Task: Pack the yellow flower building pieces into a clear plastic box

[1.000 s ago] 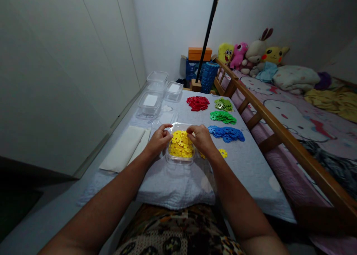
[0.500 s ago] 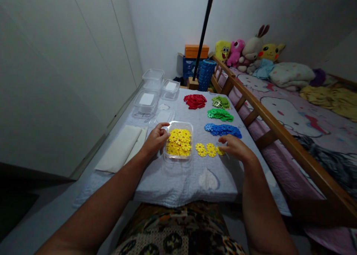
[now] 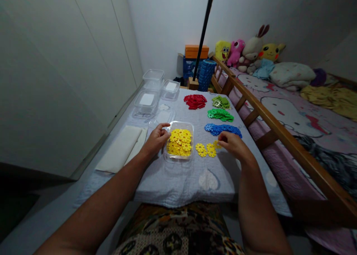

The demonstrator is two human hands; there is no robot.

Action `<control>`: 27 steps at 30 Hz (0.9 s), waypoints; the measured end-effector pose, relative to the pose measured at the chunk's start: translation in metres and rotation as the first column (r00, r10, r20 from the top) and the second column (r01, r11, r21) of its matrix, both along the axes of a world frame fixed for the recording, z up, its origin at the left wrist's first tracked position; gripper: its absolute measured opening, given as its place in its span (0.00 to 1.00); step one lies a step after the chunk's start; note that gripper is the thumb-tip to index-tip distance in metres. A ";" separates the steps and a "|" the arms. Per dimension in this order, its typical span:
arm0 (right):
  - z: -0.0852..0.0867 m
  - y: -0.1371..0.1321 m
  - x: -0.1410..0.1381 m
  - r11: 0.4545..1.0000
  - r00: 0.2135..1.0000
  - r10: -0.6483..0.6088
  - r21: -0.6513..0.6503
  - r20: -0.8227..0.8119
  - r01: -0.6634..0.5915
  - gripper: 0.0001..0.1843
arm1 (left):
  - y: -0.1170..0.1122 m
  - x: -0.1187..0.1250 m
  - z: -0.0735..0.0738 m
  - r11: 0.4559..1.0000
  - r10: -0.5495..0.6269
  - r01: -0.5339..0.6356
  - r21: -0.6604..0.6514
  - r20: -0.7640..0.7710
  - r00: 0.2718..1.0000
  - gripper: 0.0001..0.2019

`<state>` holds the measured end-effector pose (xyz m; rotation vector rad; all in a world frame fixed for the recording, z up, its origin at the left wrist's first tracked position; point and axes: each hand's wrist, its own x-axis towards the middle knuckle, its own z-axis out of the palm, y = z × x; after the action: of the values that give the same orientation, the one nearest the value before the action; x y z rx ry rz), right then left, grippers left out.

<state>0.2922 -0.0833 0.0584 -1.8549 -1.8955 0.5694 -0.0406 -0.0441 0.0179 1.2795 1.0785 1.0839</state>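
Note:
A clear plastic tub (image 3: 191,126) filled with yellow flower-shaped discs (image 3: 180,140) sits on the grey quilted cloth (image 3: 178,177). My left hand (image 3: 156,139) holds the tub's left rim, fingers curled on it. A few loose yellow discs (image 3: 205,149) lie just right of the tub. My right hand (image 3: 232,144) rests at the right end of that row, fingertips pinched together on a yellow disc beside the blue pile (image 3: 223,129).
Piles of red (image 3: 195,101), light green (image 3: 221,102) and green (image 3: 220,115) discs lie beyond. Empty clear tubs and lids (image 3: 152,93) stand at the back left, folded white cloth (image 3: 119,148) at the left. A wooden bed rail (image 3: 267,119) runs along the right; a black pole (image 3: 203,34) stands behind.
My right hand left the tub, swung right to the loose yellow discs, then drew slightly back toward them. The left hand stayed on the tub's rim.

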 end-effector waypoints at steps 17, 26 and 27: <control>0.002 0.044 -0.129 0.970 0.991 0.129 0.209 -0.021 -0.122 0.06 | 0.004 0.000 -0.010 0.999 -0.036 0.036 0.006 0.052 0.998 0.23; 0.003 0.043 -0.094 0.972 0.997 0.024 0.234 -0.073 -0.006 0.07 | 0.005 0.000 -0.011 1.000 -0.030 0.030 0.005 0.045 0.999 0.22; 0.004 0.041 -0.083 0.977 0.997 0.019 0.212 -0.077 -0.003 0.07 | 0.005 0.000 -0.011 1.000 -0.030 0.029 0.007 0.042 0.999 0.22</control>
<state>0.2096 -0.0426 0.0621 -1.6639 -1.8386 0.4190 -0.0408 -0.0394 0.0065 1.2684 1.0223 1.0884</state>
